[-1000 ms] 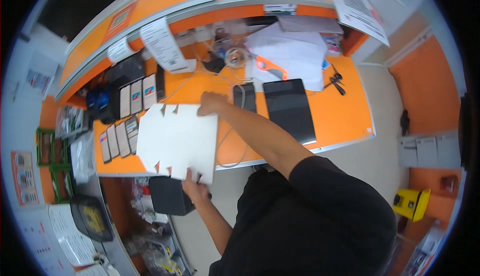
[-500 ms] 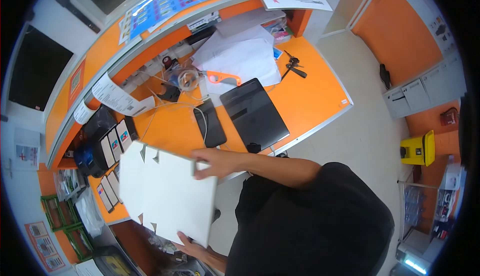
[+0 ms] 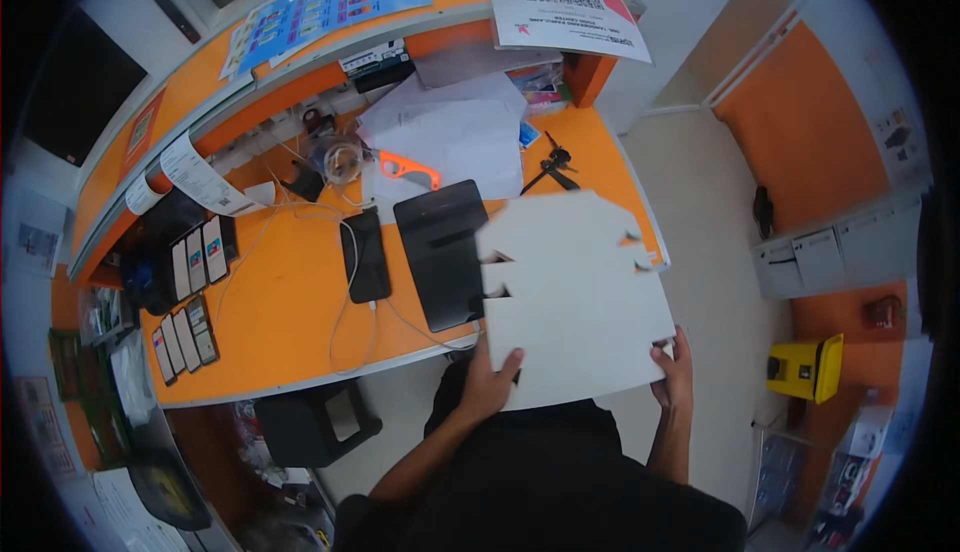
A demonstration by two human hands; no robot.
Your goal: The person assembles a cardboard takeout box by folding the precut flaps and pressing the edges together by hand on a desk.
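"What's left of the left hand (image 3: 490, 384)?"
"An orange worktop (image 3: 270, 322), with a black stool (image 3: 290, 432) below its edge."
"Right of the right hand (image 3: 676, 367)?"
"Pale floor (image 3: 715, 282); farther ahead, an orange panel (image 3: 800, 122)."

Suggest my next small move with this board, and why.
Perhaps ease the white board right, clear of the black tablet: in view its left edge runs up against the tablet, and the left hand and right hand grip its near end.

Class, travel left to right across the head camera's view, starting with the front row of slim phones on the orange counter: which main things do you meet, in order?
Front row of slim rectangular phones, single black smartphone, larger black rectangular tablet, flat white notched board, boxy yellow container.
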